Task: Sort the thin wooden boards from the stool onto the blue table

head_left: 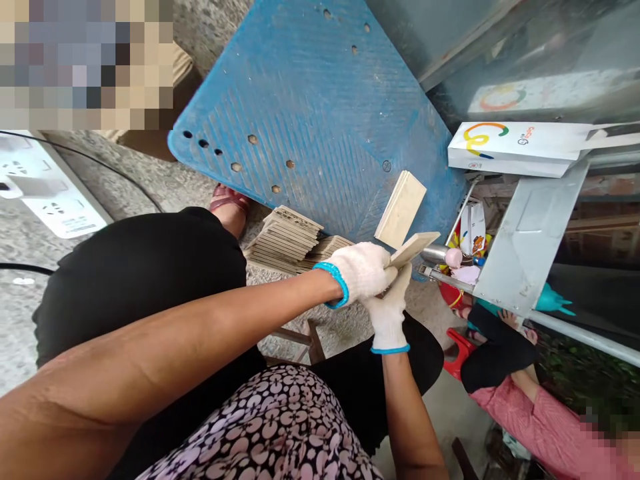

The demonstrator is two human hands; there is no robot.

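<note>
A small, flat, pale wooden board (414, 247) is tilted up between my two white-gloved hands. Around its near end, the fingers of my left hand (364, 272) are closed. Below, my right hand (391, 313) grips the same board from underneath; part of its fingers is hidden behind the left hand. Just beyond the hands, a short stack of similar boards (401, 208) lies on the blue plastic pallet (310, 100). To the left, beside the pallet's near edge, several more thin boards (287, 235) are piled close together.
A power strip (60, 190) with a black cable is at the left. On the right stand a metal frame (530, 227), a white paper bag (515, 148) and a metal flask (440, 255). Another person (500, 353) sits near a red stool (457, 353) at lower right.
</note>
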